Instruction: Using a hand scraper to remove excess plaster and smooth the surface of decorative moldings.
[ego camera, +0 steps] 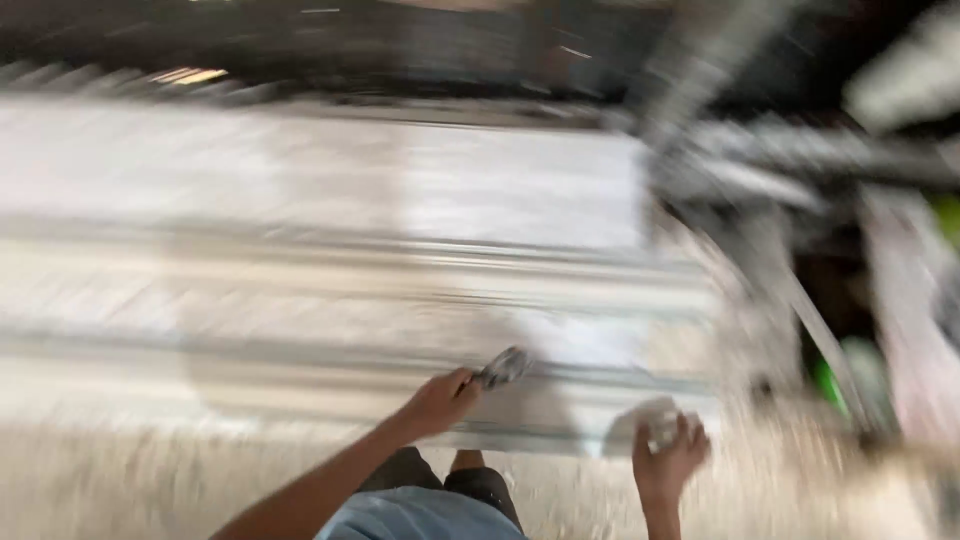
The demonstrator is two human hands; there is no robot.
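Observation:
The view is heavily motion-blurred. My left hand (440, 400) is closed around a small dark-and-silver tool (503, 367) whose tip points up and right, over the near edge of a long pale slab (330, 260) with ridged bands along its length. My right hand (668, 455) is closed on a small whitish object (655, 425) just off the slab's near right corner; what it is cannot be made out. Below the hands I see my own knees and light blue clothing.
The slab spans most of the frame over pale, dusty ground (120, 480). To the right lie blurred grey metal bars or frames (800, 160), a thin slanted rod (825, 340) and something bright green (825, 385). The background at the top is dark.

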